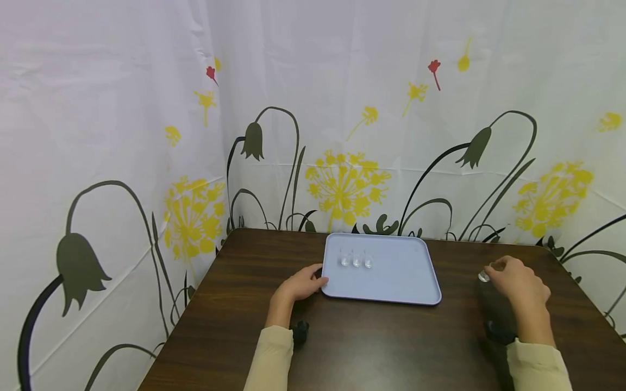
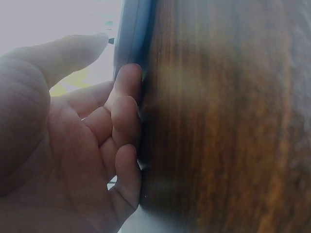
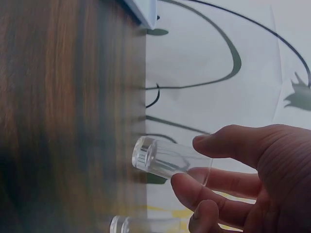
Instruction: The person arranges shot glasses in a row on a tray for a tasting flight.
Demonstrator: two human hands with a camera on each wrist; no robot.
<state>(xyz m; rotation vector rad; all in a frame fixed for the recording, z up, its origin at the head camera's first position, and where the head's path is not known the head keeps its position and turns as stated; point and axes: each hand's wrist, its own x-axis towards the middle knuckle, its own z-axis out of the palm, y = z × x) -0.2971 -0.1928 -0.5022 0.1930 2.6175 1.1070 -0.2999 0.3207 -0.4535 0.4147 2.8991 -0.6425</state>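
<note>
My right hand (image 1: 520,285) pinches a small clear shot glass (image 3: 170,158) between thumb and fingers at its upper part. The thick base of that glass points down, close over the table to the right of the tray. Beside it, partly behind my fingers in the right wrist view, stands a second clear glass (image 3: 146,224). My left hand (image 1: 298,283) rests at the left edge of a pale blue tray (image 1: 401,271), its loosely bent fingers (image 2: 127,119) on the table and thumb by the rim. On the tray, three similar glasses (image 1: 357,260) stand in a row toward the left.
The dark wooden table (image 1: 371,347) reaches back to a white curtain (image 1: 313,65) printed with yellow, green and red flowers. This curtain also runs along the left side. Dark bands (image 1: 300,331) are on both wrists.
</note>
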